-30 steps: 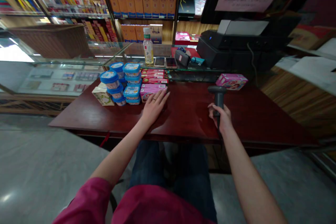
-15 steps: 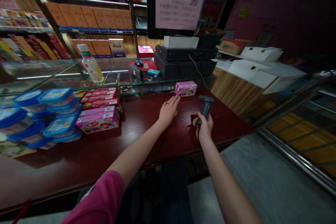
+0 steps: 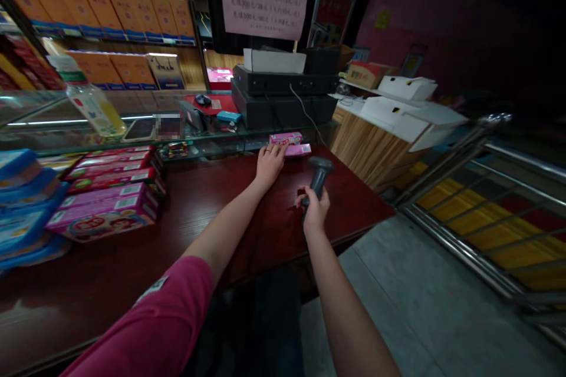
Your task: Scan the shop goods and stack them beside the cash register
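Observation:
My right hand point(image 3: 316, 207) is wrapped round the handle of a dark barcode scanner point(image 3: 319, 175), held above the dark red counter point(image 3: 212, 188) with its head up and away from me. My left hand point(image 3: 270, 165) reaches to the counter's far side, its fingers bent over the left end of a small pink box point(image 3: 300, 150). The thumb is hidden. Right behind it is another pink printed box point(image 3: 283, 138), partly covered by the fingers.
Pink and red boxes point(image 3: 106, 212) lie in a row on the left, beside stacked blue-lidded tubs point(image 3: 26, 212). A bottle point(image 3: 95, 103) and a phone point(image 3: 140, 128) rest on the glass case. Black equipment point(image 3: 283, 109) stands behind; a metal railing point(image 3: 464, 247) is on the right.
My view has turned right. My left hand has moved from just beside the pink box onto it, and two pink pieces now show there. The scanner stays in my right hand.

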Demonstrator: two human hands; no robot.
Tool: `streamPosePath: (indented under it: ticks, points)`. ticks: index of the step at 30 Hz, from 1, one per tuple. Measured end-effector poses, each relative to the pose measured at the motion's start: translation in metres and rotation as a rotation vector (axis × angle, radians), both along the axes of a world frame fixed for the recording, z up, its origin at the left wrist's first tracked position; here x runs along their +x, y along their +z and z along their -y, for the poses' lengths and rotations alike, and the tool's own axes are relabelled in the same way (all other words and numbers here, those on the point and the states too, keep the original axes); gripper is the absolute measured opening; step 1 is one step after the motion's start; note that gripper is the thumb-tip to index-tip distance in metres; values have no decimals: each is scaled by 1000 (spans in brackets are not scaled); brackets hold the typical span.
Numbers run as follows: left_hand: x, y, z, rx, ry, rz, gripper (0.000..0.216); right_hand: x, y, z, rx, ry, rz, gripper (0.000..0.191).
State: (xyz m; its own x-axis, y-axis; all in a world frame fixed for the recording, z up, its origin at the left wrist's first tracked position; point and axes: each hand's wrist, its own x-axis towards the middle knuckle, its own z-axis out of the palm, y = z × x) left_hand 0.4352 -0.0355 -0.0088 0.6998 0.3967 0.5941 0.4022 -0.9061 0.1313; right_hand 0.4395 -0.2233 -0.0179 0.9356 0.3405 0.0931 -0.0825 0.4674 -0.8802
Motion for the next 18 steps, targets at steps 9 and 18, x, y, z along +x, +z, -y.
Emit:
streamPosePath:
  ticks: [9, 18]
  points:
    - [-50, -1, 10, 80, 5, -124, 42, -3, -2, -4, -75, 6, 89, 33]
    - [-232, -10, 8, 154, 24, -15, 38, -9, 1, -5, -200, 112, 207, 44]
